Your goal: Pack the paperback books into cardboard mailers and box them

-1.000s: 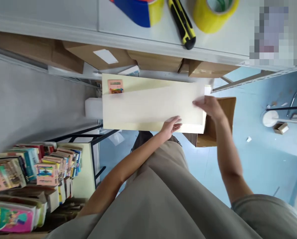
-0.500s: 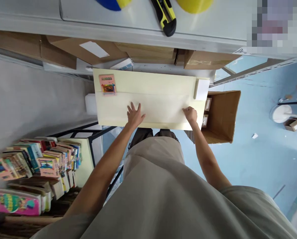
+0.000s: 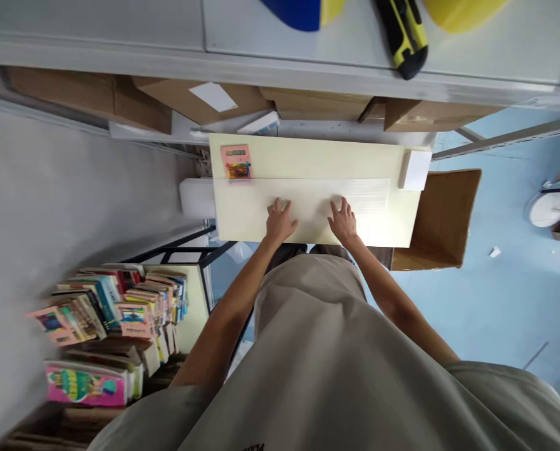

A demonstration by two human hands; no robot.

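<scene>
A long whitish sheet, looking thin and partly see-through, lies flat on the pale cream tabletop. My left hand rests on it left of the middle, fingers spread. To its right, my right hand also lies on the sheet with its fingers apart, holding nothing. Faint lines or ripples show at the sheet's right end. A pink booklet or card with a colourful picture lies at the upper left, its lower edge seemingly under the sheet. A stack of white paper or a white pad sits at the upper right.
Beyond the tabletop is a grey shelf bearing a yellow-black utility knife, with cardboard boxes beneath. An open cardboard box stands at the right. Many books fill the lower left.
My right hand has let go its pinch near the sheet's right end, moved left and spread on the sheet. My left hand stays about where it was. The whole view has shifted.
</scene>
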